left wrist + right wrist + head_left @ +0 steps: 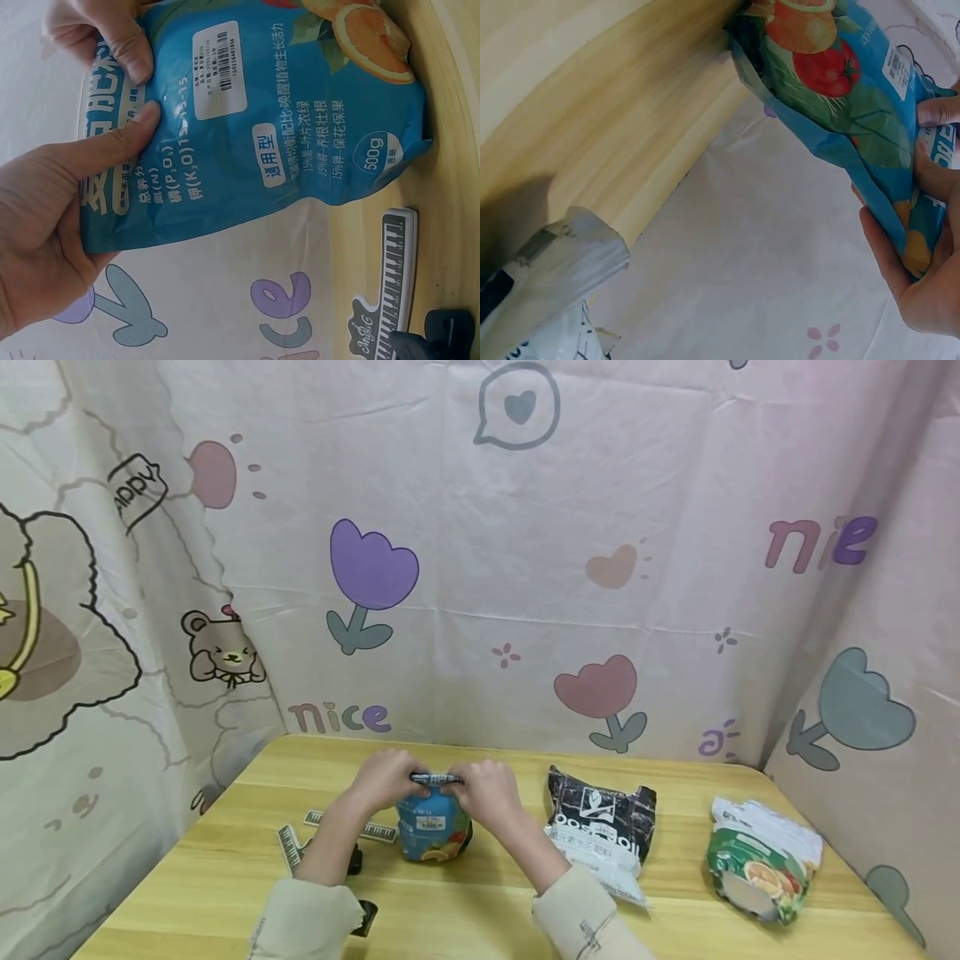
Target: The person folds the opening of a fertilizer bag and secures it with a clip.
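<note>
A blue fertilizer bag stands upright on the table, showing printed fruit and a white barcode label. Its top edge is folded over. At the left end of that fold, my left hand pinches the plastic, thumb on the near face, as the left wrist view shows with the bag filling it. My right hand grips the other end the same way. In the right wrist view, the right hand's fingers lie behind the rolled top and its thumb presses in front.
Piano-key patterned clips lie left of the bag, partly behind the left forearm. To the right are a black and white soil bag and a green bag with a folded white top. Printed cloth hangs around the wooden table.
</note>
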A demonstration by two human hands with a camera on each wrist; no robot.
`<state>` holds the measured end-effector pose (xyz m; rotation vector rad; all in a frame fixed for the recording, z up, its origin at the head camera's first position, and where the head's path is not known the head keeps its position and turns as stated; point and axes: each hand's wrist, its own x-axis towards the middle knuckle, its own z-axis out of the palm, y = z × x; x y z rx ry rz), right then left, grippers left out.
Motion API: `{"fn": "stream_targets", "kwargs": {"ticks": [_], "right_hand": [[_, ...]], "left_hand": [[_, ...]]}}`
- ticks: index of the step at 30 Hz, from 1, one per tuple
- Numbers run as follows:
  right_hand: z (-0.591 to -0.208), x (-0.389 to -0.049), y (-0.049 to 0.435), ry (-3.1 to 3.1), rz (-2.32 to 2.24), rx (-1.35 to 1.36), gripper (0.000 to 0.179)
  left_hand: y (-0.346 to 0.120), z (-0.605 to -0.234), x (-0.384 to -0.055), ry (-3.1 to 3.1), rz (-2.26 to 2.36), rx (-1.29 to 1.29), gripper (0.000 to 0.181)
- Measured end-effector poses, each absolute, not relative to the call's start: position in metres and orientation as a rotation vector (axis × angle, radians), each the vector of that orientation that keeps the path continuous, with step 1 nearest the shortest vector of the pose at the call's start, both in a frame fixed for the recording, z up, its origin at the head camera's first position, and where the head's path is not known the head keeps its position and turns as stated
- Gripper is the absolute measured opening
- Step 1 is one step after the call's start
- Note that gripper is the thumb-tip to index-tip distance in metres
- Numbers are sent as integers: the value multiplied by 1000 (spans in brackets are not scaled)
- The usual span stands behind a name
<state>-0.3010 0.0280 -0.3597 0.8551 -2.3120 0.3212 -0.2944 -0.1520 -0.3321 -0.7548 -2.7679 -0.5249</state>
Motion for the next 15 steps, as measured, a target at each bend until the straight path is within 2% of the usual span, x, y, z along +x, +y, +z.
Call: {"fn": "stream_targets", "kwargs": {"ticks": [15], "right_hand": [[-362, -299, 29, -2308, 335, 846, 16]], "left_hand": [[-150, -340, -289, -2698, -489, -719, 9]]}}
